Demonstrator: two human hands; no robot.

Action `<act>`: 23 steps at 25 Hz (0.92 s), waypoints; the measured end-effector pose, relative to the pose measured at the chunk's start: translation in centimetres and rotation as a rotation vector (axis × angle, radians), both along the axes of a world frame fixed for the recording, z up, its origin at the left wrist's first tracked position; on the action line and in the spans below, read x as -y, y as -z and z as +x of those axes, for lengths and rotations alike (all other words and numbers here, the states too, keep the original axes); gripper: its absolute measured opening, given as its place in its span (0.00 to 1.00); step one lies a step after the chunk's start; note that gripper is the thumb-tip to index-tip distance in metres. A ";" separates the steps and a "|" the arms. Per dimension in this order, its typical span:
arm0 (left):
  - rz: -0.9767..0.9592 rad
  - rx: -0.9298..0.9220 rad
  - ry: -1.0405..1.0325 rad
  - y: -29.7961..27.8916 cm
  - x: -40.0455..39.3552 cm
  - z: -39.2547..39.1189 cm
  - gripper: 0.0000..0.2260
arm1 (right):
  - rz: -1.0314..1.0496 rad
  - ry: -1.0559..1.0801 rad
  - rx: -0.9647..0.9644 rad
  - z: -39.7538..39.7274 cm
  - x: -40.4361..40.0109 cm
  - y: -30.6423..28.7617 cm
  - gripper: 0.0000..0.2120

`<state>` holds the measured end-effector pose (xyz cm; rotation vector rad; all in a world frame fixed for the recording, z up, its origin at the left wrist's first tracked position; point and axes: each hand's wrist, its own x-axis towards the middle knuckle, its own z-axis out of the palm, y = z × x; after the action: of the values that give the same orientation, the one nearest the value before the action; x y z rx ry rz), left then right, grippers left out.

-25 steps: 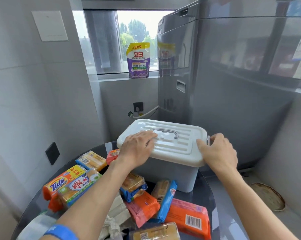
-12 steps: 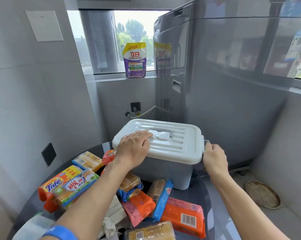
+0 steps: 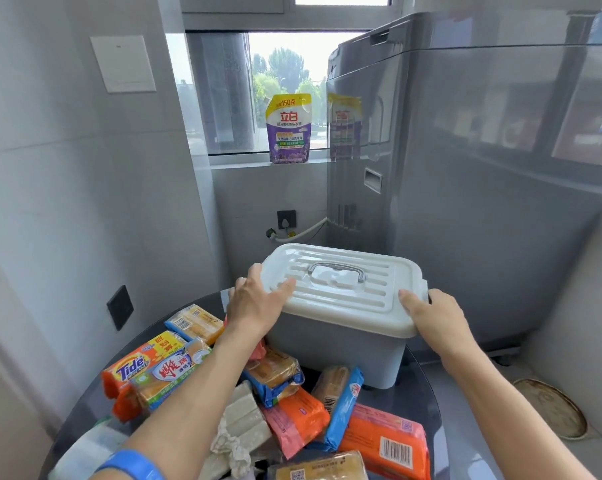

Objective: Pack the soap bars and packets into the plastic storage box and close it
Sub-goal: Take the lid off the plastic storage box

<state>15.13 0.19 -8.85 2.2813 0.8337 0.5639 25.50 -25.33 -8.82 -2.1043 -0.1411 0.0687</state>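
A pale grey plastic storage box (image 3: 330, 348) stands on a dark round glass table, its white ribbed lid (image 3: 348, 285) on top with a grey handle lying flat. My left hand (image 3: 258, 303) grips the lid's left edge, thumb on top and fingers over the side. At the lid's right front corner, my right hand (image 3: 431, 317) holds the rim, thumb on top beside the side latch. Several wrapped soap bars lie loose in front of the box: a Tide packet (image 3: 137, 368), an orange packet (image 3: 389, 441), a blue-wrapped bar (image 3: 341, 400).
A tall grey washing machine (image 3: 466, 168) stands right behind the box. A purple detergent pouch (image 3: 288, 129) sits on the window sill. Tiled wall closes in on the left. A round drain cover (image 3: 549, 410) lies on the floor at the right.
My left hand slid from the lid's top to its left edge. My right hand came up from the side latch onto the lid's right front corner. The camera view tilted.
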 end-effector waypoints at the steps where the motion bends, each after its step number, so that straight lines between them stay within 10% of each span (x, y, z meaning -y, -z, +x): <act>1: 0.039 0.007 0.001 0.1 0.1 0.1 0.30 | 0.019 0.006 0.005 0.0 -0.2 0.1 0.18; 16: 0.064 0.034 -0.027 -0.2 -0.3 -0.1 0.25 | -0.077 0.059 0.127 -0.3 -0.5 0.2 0.19; 23: -0.124 0.108 0.019 -0.9 -0.8 -0.1 0.27 | 0.263 0.001 0.107 -0.7 -0.4 -0.6 0.08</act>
<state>14.99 0.97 -7.99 2.1239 0.7722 0.6047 24.79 -24.92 -8.18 -1.8459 -0.2017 -0.0604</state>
